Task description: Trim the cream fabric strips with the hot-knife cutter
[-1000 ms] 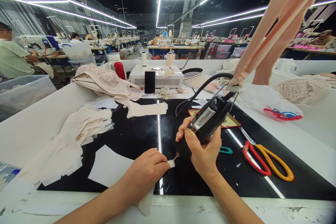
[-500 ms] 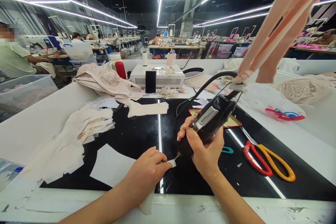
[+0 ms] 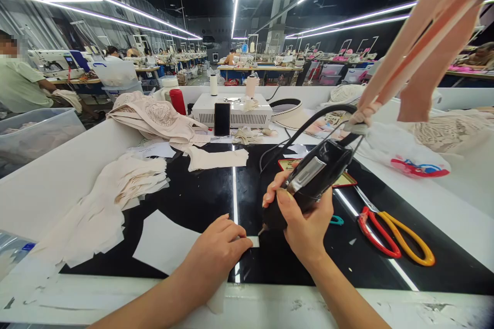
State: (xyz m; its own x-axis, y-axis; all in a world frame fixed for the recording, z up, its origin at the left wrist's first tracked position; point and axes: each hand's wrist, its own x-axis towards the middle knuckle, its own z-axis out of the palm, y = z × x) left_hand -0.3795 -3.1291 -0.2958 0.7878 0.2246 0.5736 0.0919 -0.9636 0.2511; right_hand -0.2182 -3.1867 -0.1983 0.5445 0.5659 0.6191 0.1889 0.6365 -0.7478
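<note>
My right hand is wrapped round a black handheld tool with a metal switch plate, hung from pink fabric straps. Its pointed tip angles down toward the black board. Just left of the tip, my left hand presses a small pale strip on the board, its fingers closed over it. A white curved sheet lies partly beneath my left forearm. Pale cloth hangs over the board's front edge below my left hand.
Stacked cream fabric pieces lie left. Red and yellow scissors rest right, near a teal-handled item. Behind stand a phone and white box. A person sits far left.
The black tool and my right hand have moved slightly right, its tip now a little off the strip. The pink straps have swung right. My left hand has hardly moved.
</note>
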